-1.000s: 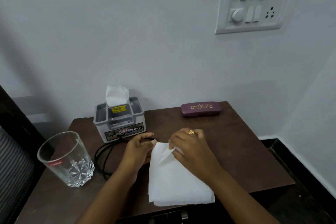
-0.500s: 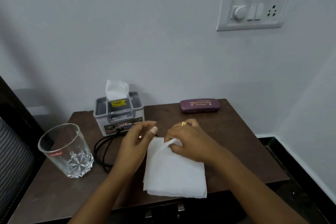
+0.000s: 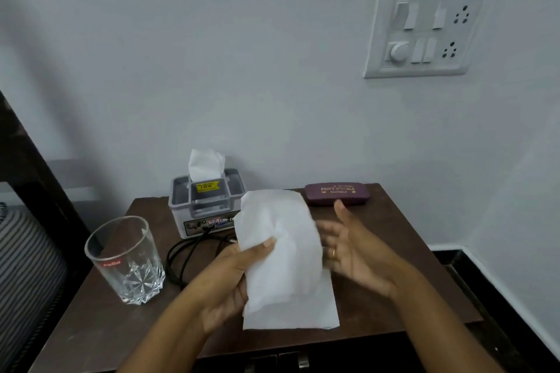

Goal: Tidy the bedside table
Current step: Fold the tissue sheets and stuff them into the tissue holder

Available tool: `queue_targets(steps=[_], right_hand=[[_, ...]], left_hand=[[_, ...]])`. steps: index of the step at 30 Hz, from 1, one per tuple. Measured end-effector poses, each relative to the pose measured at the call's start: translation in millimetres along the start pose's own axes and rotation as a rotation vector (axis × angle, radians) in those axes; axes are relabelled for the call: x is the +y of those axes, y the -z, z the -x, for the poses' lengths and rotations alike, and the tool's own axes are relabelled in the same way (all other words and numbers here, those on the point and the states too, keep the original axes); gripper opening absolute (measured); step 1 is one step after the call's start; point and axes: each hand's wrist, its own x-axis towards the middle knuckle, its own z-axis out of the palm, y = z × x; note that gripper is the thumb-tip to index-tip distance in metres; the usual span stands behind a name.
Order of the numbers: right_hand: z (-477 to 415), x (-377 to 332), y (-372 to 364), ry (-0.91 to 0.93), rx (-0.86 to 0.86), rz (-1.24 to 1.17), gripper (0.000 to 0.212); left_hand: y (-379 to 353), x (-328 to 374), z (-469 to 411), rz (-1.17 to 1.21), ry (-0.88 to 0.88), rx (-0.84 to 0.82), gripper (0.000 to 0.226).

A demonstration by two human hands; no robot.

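White tissue (image 3: 281, 254); dark brown bench (image 3: 403, 251); maroon case (image 3: 337, 194), gold lettering; clear cut-pattern glass (image 3: 127, 263), red logo; grey tissue box (image 3: 206, 206), yellow sticker; black cable (image 3: 188, 254).

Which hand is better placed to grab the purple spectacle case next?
Probably right. The right hand is open and nearest the spectacle case; the left hand is busy gripping the tissue.

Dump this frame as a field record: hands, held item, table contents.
left hand: grips white paper tissue, thumb on its front
right hand: open, beside the tissue, holds nothing
tissue: upper part raised, lower part at table front
surface: dark brown wooden bedside table
left: clear cut-glass tumbler, upright
rear: grey plastic tissue box; maroon oblong spectacle case
cable: black cable, looped before the box
wall: white switch panel
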Motion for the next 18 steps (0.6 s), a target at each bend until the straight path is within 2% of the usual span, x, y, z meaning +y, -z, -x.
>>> queue_targets(steps=[3,6,8,10,13,18], right_hand=[[14.8,16.1,-10.6,-0.051,-0.099,-0.213,0.062],[11.1,17.0,-10.5,-0.045,0.000,-0.208,0.036],[4.0,20.0,-6.3,-0.080,0.024,-0.113,0.039],[-0.3,24.2,-4.0,-0.120,0.050,-0.036,0.033],[-4.3,31.0,-1.5,-0.135,0.102,0.034,0.025],[-5.9,31.4,-1.0,-0.050,0.121,0.262,0.035]], left_hand=[[-3.4,-3.0,2.8,-0.054,-0.010,0.018,0.027],[3.1,-9.5,1.1,-0.193,-0.015,0.110,0.027],[10.7,-15.1,-2.6,-0.263,-0.008,0.143,0.028],[16.8,-20.2,-6.6,-0.339,0.014,0.156,0.028],[24.4,-28.0,-13.1,-0.328,0.061,0.180,0.027],[28.6,-31.5,-14.9,-0.311,0.063,0.167,0.025]])
